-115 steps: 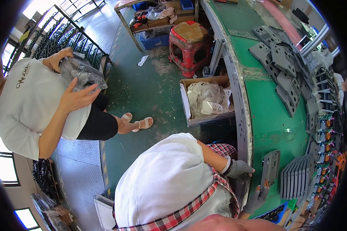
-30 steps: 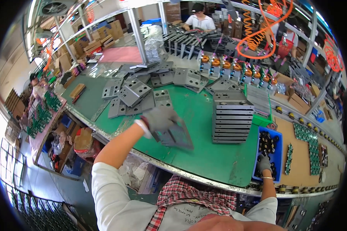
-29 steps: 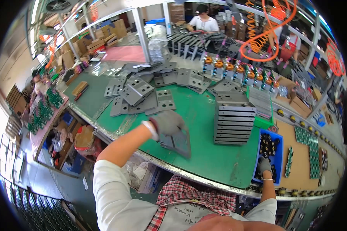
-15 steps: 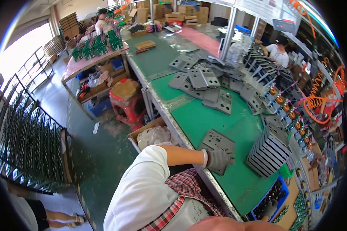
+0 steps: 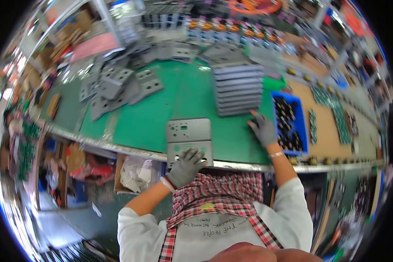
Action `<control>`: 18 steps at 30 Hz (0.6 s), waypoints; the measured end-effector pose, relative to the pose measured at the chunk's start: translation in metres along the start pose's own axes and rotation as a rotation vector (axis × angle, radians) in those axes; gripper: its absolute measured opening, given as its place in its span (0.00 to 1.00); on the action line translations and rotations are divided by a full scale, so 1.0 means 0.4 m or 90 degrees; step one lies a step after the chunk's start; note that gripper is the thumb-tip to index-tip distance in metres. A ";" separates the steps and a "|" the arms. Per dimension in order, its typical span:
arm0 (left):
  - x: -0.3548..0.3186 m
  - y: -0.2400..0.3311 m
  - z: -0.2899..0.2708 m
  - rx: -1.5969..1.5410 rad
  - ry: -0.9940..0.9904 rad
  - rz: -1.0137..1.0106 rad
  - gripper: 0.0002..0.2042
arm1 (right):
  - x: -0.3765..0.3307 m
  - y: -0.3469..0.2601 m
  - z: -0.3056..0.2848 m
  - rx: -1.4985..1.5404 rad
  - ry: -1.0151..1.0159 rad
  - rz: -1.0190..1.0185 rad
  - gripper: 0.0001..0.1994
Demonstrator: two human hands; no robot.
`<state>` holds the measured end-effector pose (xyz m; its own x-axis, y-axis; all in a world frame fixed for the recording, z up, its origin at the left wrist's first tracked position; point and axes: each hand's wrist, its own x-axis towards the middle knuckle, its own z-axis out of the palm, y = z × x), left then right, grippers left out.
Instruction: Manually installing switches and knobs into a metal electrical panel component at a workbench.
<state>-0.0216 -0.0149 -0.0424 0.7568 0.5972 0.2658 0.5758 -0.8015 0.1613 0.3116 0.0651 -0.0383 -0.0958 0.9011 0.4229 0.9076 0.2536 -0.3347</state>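
Observation:
A grey metal panel (image 5: 189,129) with holes and a bend across its middle lies at the front edge of the green table, in front of me. My left hand (image 5: 185,169), in a grey glove, rests on the panel's near part with its fingers spread. My right hand (image 5: 263,130), gloved with bare fingertips, is above the table between a stack of grey panels (image 5: 238,89) and a blue bin (image 5: 305,126) of small black parts (image 5: 285,113). Its fingers are bent together, and blur hides whether a small part is between them.
Loose grey panels (image 5: 146,83) lie heaped at the left of the green table (image 5: 139,124). Green circuit boards (image 5: 340,120) lie on a brown board right of the bin. Orange-topped components (image 5: 231,28) stand in a row behind the stack. An open carton (image 5: 119,177) stands below the table edge.
The view has swung right toward the table front. My right hand has come out of the blue bin toward the panel stack. My left hand remains on the single panel.

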 end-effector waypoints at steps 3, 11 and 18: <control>0.029 0.022 -0.009 -0.031 -0.019 0.060 0.16 | 0.007 -0.015 -0.004 0.123 0.132 0.110 0.19; 0.064 0.037 -0.005 -0.070 -0.043 0.055 0.14 | -0.024 -0.182 -0.101 1.374 0.130 0.496 0.14; 0.150 0.081 -0.156 -0.330 0.264 -0.094 0.11 | -0.061 -0.285 -0.110 1.467 -0.081 0.448 0.19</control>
<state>0.0231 -0.0068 0.0381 0.4414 0.7227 0.5319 0.3631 -0.6859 0.6306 0.2285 -0.0012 0.0264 -0.1978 0.9733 -0.1162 -0.8944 -0.2277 -0.3849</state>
